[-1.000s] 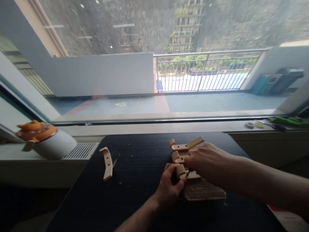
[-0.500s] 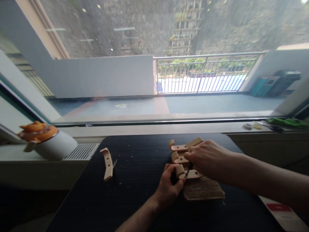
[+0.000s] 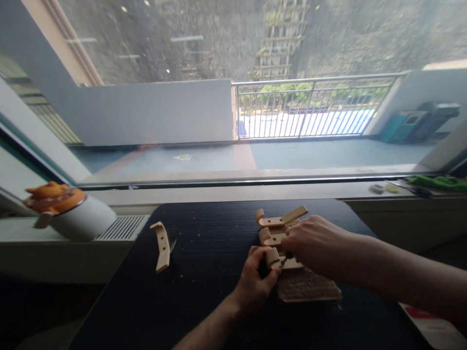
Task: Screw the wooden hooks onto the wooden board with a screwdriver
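My left hand [image 3: 253,277] is closed on the curled end of the nearest wooden hook [image 3: 272,258], fingers behind it and thumb in front. That hook lies on a rough wooden board [image 3: 309,287]. Above it my right hand [image 3: 310,240] is wrapped round a screwdriver [image 3: 288,255], mostly hidden, its slanting shaft reaching down to the hook near a hole. Farther back on the board are a middle wooden hook [image 3: 267,237], partly covered by my right hand, and a far wooden hook [image 3: 274,221]. A loose wooden hook [image 3: 163,247] with two holes lies at the left.
Small screws or nails [image 3: 173,245] lie beside the loose hook on the dark table [image 3: 204,301], among scattered crumbs. On the left ledge stands a white pot [image 3: 85,218] with an orange figure. Tape rolls and a green cloth [image 3: 436,183] rest on the windowsill.
My right hand has shifted slightly down and its grip has turned a little over the screwdriver. My left hand stays on the nearest hook. The view has tilted slightly.
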Action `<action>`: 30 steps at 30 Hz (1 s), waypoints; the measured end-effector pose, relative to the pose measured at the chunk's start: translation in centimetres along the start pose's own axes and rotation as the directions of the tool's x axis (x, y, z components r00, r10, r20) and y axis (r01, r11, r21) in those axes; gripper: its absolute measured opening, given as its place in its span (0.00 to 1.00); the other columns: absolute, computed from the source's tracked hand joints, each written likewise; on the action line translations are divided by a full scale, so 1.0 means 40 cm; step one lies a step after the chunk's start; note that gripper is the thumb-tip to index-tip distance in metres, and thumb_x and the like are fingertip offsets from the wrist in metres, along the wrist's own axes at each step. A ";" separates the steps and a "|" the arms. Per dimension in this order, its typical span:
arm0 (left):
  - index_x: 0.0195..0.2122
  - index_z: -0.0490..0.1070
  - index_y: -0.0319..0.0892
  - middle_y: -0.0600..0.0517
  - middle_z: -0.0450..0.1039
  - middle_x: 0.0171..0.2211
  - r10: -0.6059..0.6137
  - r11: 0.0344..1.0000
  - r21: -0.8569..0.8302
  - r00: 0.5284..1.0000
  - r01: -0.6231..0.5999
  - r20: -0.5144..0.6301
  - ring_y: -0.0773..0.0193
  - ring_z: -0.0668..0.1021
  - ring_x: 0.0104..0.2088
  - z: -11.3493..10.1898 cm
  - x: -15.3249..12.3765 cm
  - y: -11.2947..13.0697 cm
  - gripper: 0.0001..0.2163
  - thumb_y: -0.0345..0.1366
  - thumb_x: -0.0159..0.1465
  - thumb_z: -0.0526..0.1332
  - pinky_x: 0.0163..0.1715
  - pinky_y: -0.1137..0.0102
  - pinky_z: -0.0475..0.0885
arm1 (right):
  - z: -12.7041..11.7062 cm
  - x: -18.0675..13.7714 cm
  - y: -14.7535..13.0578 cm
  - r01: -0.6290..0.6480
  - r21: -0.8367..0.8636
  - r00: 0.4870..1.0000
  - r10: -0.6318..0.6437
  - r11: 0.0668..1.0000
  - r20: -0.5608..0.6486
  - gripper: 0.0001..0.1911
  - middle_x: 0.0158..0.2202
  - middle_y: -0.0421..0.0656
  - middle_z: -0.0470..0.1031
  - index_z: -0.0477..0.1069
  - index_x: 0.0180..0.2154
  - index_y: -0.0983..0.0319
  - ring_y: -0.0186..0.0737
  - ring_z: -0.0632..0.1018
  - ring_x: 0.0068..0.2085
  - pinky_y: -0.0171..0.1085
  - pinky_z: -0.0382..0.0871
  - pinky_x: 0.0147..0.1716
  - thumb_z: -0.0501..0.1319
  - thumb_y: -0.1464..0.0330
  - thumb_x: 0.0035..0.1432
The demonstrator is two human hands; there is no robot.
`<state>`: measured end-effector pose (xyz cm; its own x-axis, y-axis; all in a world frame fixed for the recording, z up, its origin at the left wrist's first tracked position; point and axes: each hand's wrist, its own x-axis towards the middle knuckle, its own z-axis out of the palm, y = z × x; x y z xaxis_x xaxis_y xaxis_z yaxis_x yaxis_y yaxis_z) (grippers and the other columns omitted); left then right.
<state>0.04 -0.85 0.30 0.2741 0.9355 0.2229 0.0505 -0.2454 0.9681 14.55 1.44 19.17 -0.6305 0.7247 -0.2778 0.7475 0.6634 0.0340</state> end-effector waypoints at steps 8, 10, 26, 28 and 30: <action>0.46 0.70 0.41 0.48 0.69 0.43 0.028 0.999 0.035 0.999 -0.027 -0.042 0.58 0.73 0.46 0.003 0.035 -0.005 0.14 0.28 0.58 0.62 0.50 0.66 0.69 | 0.018 0.000 0.056 -0.048 0.101 0.986 0.063 0.994 -0.155 0.07 0.30 0.45 0.78 0.72 0.38 0.63 0.43 0.78 0.31 0.38 0.51 0.26 0.57 0.72 0.58; 0.46 0.71 0.41 0.49 0.70 0.42 0.039 0.997 0.072 0.997 -0.034 -0.071 0.58 0.74 0.45 0.005 0.071 -0.012 0.14 0.28 0.58 0.63 0.49 0.66 0.69 | 0.025 0.014 0.080 -0.058 0.161 0.977 0.089 0.985 -0.192 0.07 0.30 0.44 0.77 0.71 0.39 0.63 0.42 0.77 0.31 0.37 0.53 0.27 0.56 0.68 0.61; 0.36 0.77 0.41 0.56 0.70 0.28 -0.084 0.900 0.434 0.969 -0.026 0.231 0.66 0.71 0.29 -0.048 0.219 0.111 0.10 0.29 0.51 0.65 0.30 0.74 0.66 | 0.151 0.045 0.139 -0.125 0.463 0.880 0.314 0.878 -0.357 0.07 0.37 0.44 0.77 0.67 0.38 0.59 0.43 0.75 0.37 0.37 0.57 0.31 0.51 0.66 0.64; 0.29 0.75 0.39 0.59 0.64 0.22 -0.128 0.877 0.481 0.955 -0.016 0.266 0.70 0.66 0.23 -0.045 0.242 0.118 0.06 0.26 0.49 0.63 0.23 0.76 0.59 | 0.143 0.058 0.140 -0.102 0.485 0.888 0.299 0.869 -0.349 0.06 0.36 0.44 0.77 0.67 0.37 0.59 0.41 0.75 0.36 0.37 0.58 0.32 0.52 0.68 0.63; 0.26 0.74 0.39 0.60 0.60 0.19 -0.162 0.862 0.506 0.950 0.006 0.266 0.72 0.62 0.22 -0.046 0.258 0.122 0.04 0.26 0.48 0.63 0.21 0.76 0.55 | 0.137 0.071 0.138 -0.096 0.506 0.886 0.306 0.857 -0.350 0.06 0.35 0.43 0.77 0.67 0.36 0.59 0.40 0.75 0.35 0.37 0.58 0.31 0.51 0.69 0.62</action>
<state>1.36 8.08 7.54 0.5074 0.8614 0.0243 0.5313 -0.3349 0.7782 18.02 6.15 13.32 -0.4029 0.9097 0.1002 0.8070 0.4048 -0.4300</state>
